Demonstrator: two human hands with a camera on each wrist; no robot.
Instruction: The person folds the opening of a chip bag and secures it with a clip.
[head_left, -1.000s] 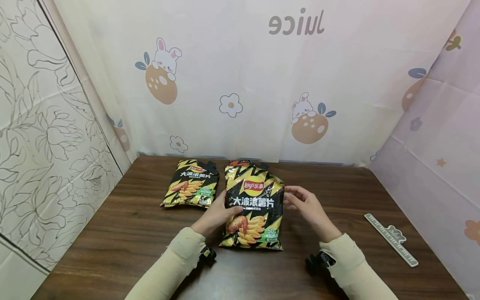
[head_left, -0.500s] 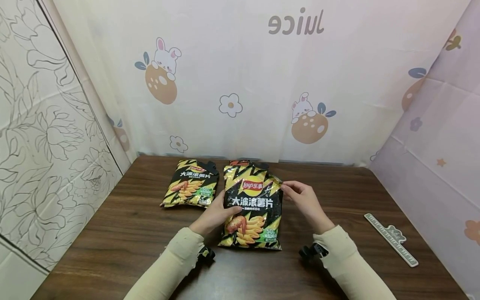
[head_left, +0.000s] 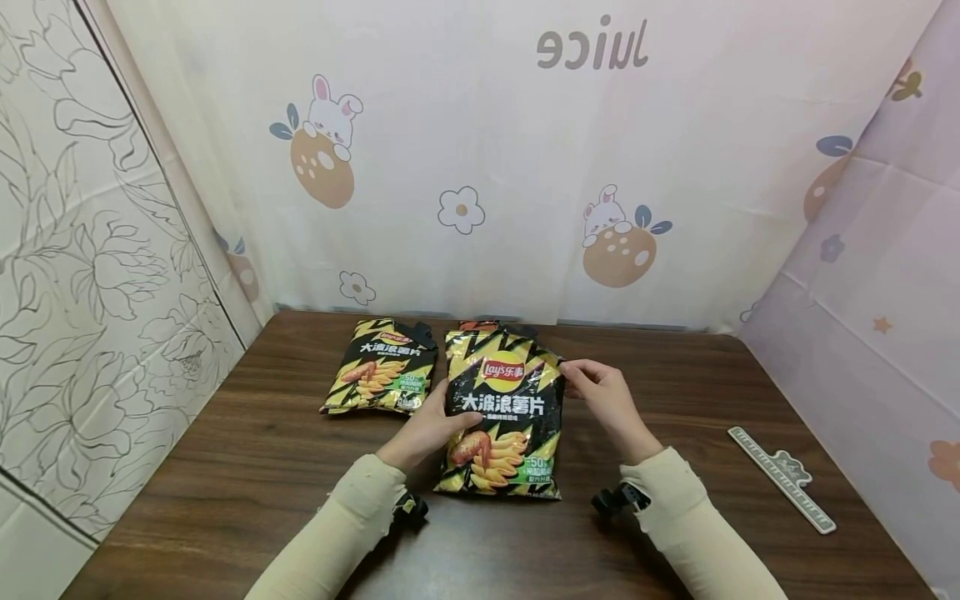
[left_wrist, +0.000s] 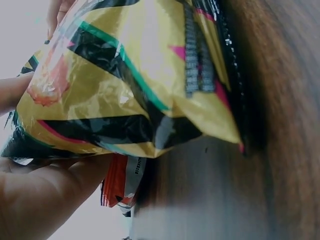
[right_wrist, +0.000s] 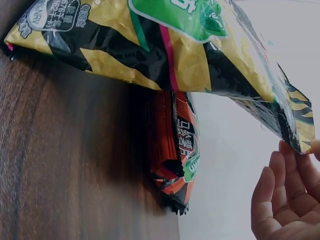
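Note:
A black-and-yellow Lay's potato chip bag (head_left: 502, 417) stands nearly upright at the middle of the table, its front towards me. My left hand (head_left: 431, 429) grips its left side, thumb across the front and the other fingers behind. At the upper right corner, my right hand (head_left: 607, 400) pinches the bag's edge between thumb and index finger. The right wrist view shows that pinched corner (right_wrist: 303, 142), with the remaining fingers loosely bent below it. Behind the bag, largely hidden in the head view, lies a red-and-black chip bag (right_wrist: 172, 145).
Another black-and-yellow chip bag (head_left: 382, 367) lies to the back left, its top right corner ragged. A pale ruler-like strip with a badge-shaped tab (head_left: 783, 479) lies on the right of the brown wooden table (head_left: 247, 475). A printed curtain (head_left: 465, 142) hangs along the back edge.
My right hand has moved slightly left and up, from beside the bag's right edge to a pinch on its upper right corner. The bag has shifted slightly left.

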